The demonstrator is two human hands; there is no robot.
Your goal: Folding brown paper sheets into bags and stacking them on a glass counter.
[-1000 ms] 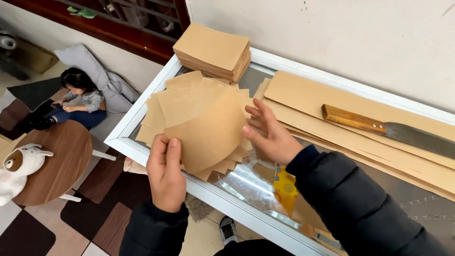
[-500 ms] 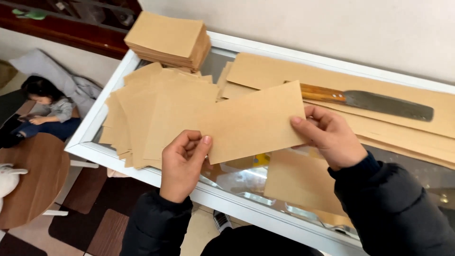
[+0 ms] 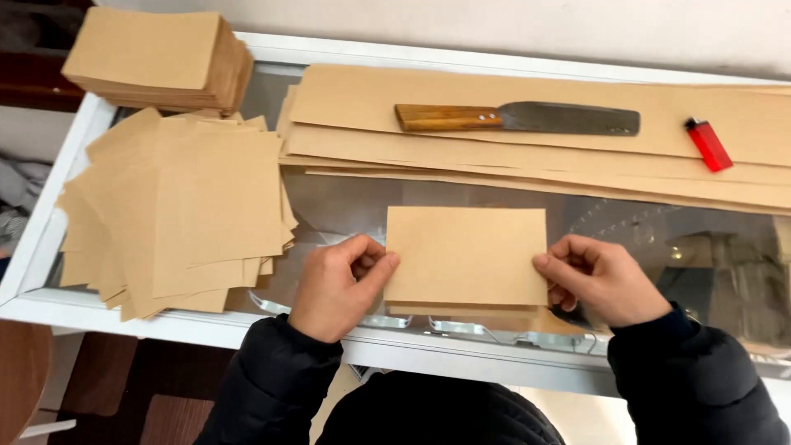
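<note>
Head view, read from left to right. At far left, a neat stack of brown paper pieces (image 3: pixel 156 58) sits at the back corner of the glass-topped counter (image 3: pixel 346 206), and in front of it lies a loose, fanned pile of cut brown sheets (image 3: pixel 177 210), its edges splayed and overlapping. Just right of this pile, the left hand (image 3: pixel 338 284) is curled, thumb and fingertips pinching the left edge of a single rectangular brown sheet (image 3: pixel 465 255). This sheet lies flat and level over the glass near the front rim of the counter, between the two hands, with the edge of another brown piece showing just beneath its lower side. Behind it, long brown paper strips (image 3: pixel 535 148) stretch across the back of the counter; on them rests a knife with a wooden handle (image 3: pixel 515 118), blade pointing right. The right hand (image 3: pixel 601 280) mirrors the left, fingers bent and closed on the sheet's right edge. Farthest right, a small red lighter (image 3: pixel 707 144) lies on the strips, well apart from the knife's tip.
</note>
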